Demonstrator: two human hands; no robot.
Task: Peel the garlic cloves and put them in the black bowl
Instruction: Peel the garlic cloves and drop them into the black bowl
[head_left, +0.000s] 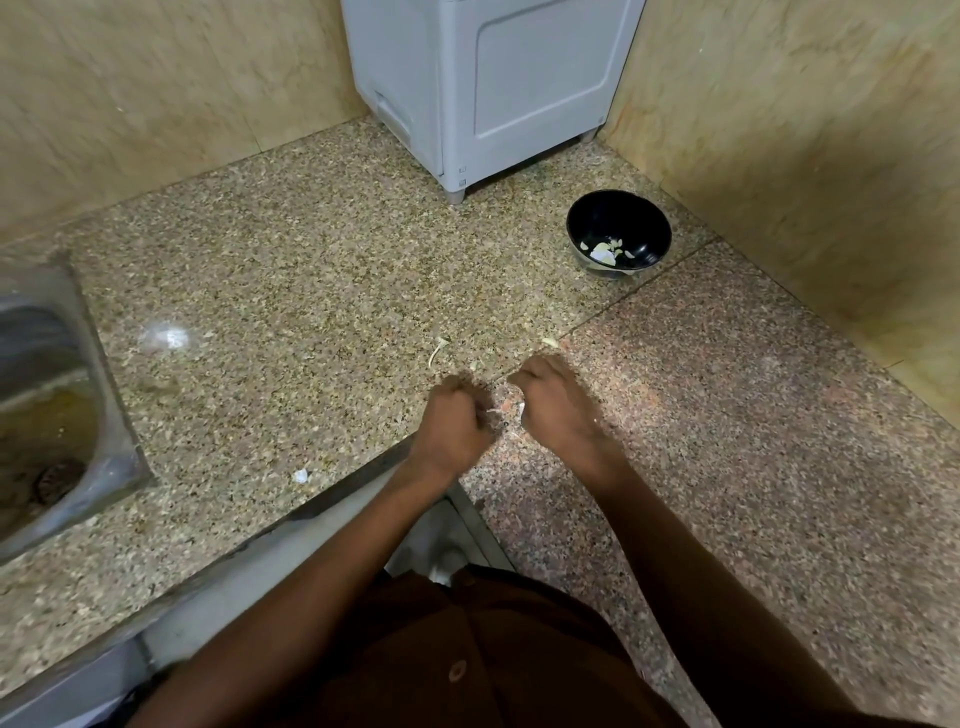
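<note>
Left hand: the left hand (457, 421) was curled into a loose fist over the counter (291, 291), near the front edge. It was blurry, so I could not tell if it held anything.
Right hand: the right hand (556, 400) was just beside the left one, fingers bent down. A small white bit, maybe a garlic clove (519, 410), showed at its fingertips. It was too blurry to be sure the hand was pinching it.
Arms: both bare arms reached out from the bottom of the view and came close together at the hands.
Black bowl: the black bowl (618, 234) sat far back on the right, well apart from the hands. A few pale peeled cloves (605, 252) lay inside it.
Skin bits: a thin stalk of garlic skin (438, 349) lay just beyond the left hand. Another pale scrap (549, 342) lay just beyond the right hand. A white scrap (300, 475) lay to the left, near the counter's edge.
Sink: a metal sink (62, 395) was set in the counter at the far left.
Grey box: a grey plastic cabinet (483, 88) stood on little legs at the back, left of the bowl.
Walls: tan walls (805, 130) closed in the back and the right side.
</note>
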